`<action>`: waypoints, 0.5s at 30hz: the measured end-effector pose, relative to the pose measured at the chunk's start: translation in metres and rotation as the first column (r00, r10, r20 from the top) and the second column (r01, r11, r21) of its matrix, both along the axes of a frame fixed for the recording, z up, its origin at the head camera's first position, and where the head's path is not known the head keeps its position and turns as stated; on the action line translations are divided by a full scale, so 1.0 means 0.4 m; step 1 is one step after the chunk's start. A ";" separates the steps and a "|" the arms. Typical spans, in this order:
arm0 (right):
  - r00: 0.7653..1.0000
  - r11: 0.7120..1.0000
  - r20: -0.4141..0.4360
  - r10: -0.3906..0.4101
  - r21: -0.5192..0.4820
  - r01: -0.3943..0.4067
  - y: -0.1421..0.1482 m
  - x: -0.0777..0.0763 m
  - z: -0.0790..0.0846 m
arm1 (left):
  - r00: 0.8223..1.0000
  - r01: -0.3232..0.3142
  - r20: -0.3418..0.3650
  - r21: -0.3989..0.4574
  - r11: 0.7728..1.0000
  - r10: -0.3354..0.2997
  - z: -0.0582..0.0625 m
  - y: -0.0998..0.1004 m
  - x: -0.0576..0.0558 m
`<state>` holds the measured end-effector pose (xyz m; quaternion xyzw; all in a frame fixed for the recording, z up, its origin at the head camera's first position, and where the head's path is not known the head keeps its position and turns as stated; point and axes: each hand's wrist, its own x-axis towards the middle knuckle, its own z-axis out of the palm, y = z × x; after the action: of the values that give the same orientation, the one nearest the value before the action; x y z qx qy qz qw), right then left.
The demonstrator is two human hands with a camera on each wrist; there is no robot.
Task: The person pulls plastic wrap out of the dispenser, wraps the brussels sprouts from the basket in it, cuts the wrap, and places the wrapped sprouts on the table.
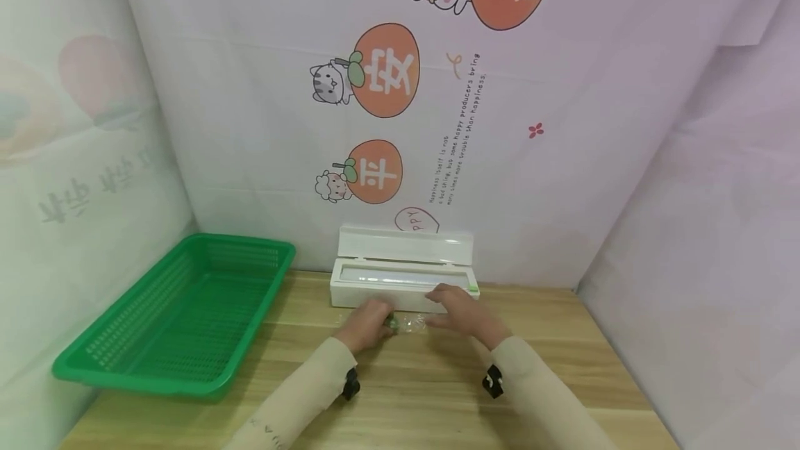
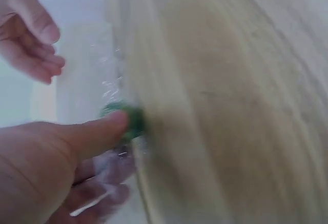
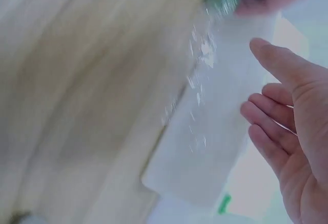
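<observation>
My left hand (image 1: 365, 325) pinches a small green thing (image 2: 134, 122), thumb on top and fingers beneath, just in front of a long white box. Clear crinkled plastic film (image 3: 206, 55) is around the green thing and trails off to the right. What the green thing is, I cannot tell. My right hand (image 1: 465, 314) is by the right half of the box, thumb apart from loosely bent fingers, holding nothing. The white box (image 1: 356, 295) has its lid (image 1: 406, 245) raised at the back, with a pale roll (image 1: 400, 276) inside. A bright green piece (image 1: 473, 289) sits at its right end.
A green plastic basket (image 1: 234, 349) with perforated walls stands on the left of the wooden table (image 1: 412, 401). Behind the box hangs a white cloth (image 1: 531, 214) with cartoon prints, and white cloth also encloses both sides.
</observation>
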<state>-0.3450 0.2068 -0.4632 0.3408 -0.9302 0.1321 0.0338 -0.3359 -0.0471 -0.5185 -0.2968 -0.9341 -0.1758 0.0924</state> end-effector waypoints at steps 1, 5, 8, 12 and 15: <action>1.000 1.000 -0.016 0.020 0.005 -0.020 0.008 -0.001 0.006 | 0.999 0.017 0.032 -0.004 1.000 -0.017 0.008 -0.007 0.008; 0.999 0.999 0.034 0.037 0.016 -0.038 0.036 0.009 0.032 | 0.983 0.064 0.175 -0.048 0.997 -0.055 0.036 -0.039 0.039; 0.992 1.000 0.129 0.007 0.017 -0.009 0.048 0.021 0.046 | 0.972 0.099 0.222 -0.068 0.993 -0.082 0.047 -0.057 0.052; 0.973 0.999 0.229 -0.040 0.021 0.036 0.048 0.044 0.053 | 0.977 0.112 0.191 -0.058 0.992 -0.099 0.045 -0.069 0.056; 0.966 0.999 0.253 -0.052 0.019 0.049 0.044 0.052 0.039 | 0.983 0.116 0.150 -0.046 0.992 -0.107 0.041 -0.065 0.059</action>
<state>-0.3243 0.2245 -0.4476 0.2973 -0.9361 0.1679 -0.0840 -0.3124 -0.0730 -0.5022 -0.3373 -0.9247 -0.1764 0.0052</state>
